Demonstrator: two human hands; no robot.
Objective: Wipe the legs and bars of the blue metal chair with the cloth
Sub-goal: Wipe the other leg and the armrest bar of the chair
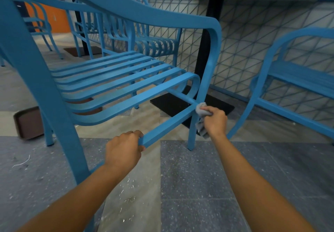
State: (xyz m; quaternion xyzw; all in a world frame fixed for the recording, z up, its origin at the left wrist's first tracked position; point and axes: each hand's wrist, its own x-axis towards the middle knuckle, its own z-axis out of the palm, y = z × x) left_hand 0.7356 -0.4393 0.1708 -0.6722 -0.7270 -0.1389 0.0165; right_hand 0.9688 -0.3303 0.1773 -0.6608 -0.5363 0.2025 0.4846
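Observation:
The blue metal chair (115, 80) fills the left and middle of the view, seen from low down beside it. My left hand (124, 148) grips the near end of its lower side bar (168, 125). My right hand (215, 121) holds a grey cloth (201, 109) bunched against the front leg (196, 123), right where the side bar and a front crossbar meet it. Part of the cloth hangs down below my right hand. The near rear leg (54, 114) rises at the left.
A black table pedestal (209, 42) and its flat base (173, 103) stand just behind the front leg. Another blue chair (289, 80) is at right, more chairs behind. A brown tray (28, 123) lies on the tiled floor at left. A mesh fence lines the back.

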